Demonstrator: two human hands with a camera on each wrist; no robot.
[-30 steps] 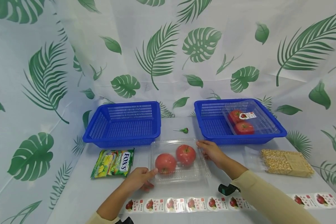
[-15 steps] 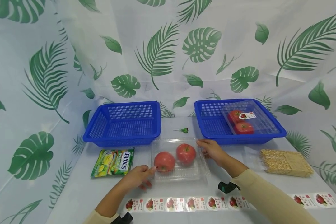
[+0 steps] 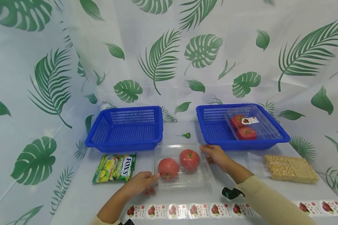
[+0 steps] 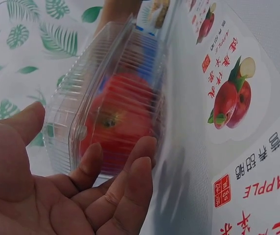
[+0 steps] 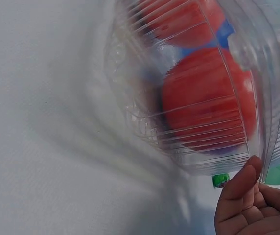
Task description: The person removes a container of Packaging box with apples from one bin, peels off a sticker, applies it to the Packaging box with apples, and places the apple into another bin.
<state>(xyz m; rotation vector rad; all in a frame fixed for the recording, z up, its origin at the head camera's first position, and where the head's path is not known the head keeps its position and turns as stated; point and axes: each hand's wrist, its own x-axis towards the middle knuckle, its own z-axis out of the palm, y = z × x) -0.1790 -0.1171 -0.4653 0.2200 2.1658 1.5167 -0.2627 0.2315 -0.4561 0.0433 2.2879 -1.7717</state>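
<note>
A clear plastic clamshell box [image 3: 183, 181] with two red apples [image 3: 189, 159] inside lies lengthwise between my hands in the middle of the white table. At its far right corner, my right hand [image 3: 216, 156] pinches the rim between thumb and fingers; the right wrist view shows the fingertips [image 5: 251, 169] right at that edge. My left hand [image 3: 140, 182] is at the near left corner. In the left wrist view its fingers are loose and spread along the ribbed side, with the thumb [image 4: 32, 117] by the lid edge.
Behind are two blue baskets: the left [image 3: 124, 147] holds nothing; the right [image 3: 242, 145] holds another labelled apple box [image 3: 266, 125]. A green lollipop [image 3: 187, 135] lies between. A candy bag [image 3: 114, 167] is left, a bag of corn kernels [image 3: 291, 168] right. Apple stickers [image 3: 177, 211] line the front.
The head view has tilted up slightly, so the whole scene sits a little lower. Both hands and the box keep nearly the same places.
</note>
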